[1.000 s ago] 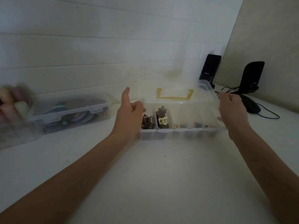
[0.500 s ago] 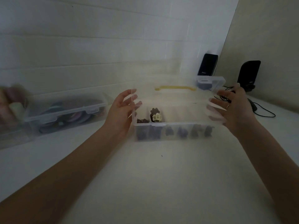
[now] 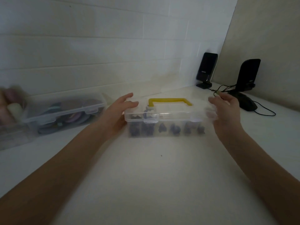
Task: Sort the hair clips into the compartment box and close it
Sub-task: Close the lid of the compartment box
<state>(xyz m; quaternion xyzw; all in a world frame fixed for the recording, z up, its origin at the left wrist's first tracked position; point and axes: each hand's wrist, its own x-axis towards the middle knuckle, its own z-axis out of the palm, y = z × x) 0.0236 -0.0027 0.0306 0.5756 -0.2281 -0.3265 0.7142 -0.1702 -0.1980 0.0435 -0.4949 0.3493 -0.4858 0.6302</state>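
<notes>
A clear compartment box (image 3: 167, 120) with a yellow handle (image 3: 169, 101) sits on the white table, its lid down flat. Dark hair clips (image 3: 175, 129) show through the front wall in several compartments. My left hand (image 3: 119, 111) rests on the box's left end, fingers over the lid's corner. My right hand (image 3: 224, 109) is at the right end with fingers spread, touching or nearly touching the lid; blur hides the contact. The left front latch (image 3: 151, 118) shows at the lid's edge.
A second clear lidded box (image 3: 65, 112) with round coloured items stands at the left. A blurred container (image 3: 9, 114) is at the far left edge. Two black speakers (image 3: 206, 70) and a black mouse (image 3: 246, 103) with cables sit at the back right.
The lid stood upright a second ago, was tilted halfway down half a second ago, and now lies flat on the box. Both hands followed it down to the box's ends.
</notes>
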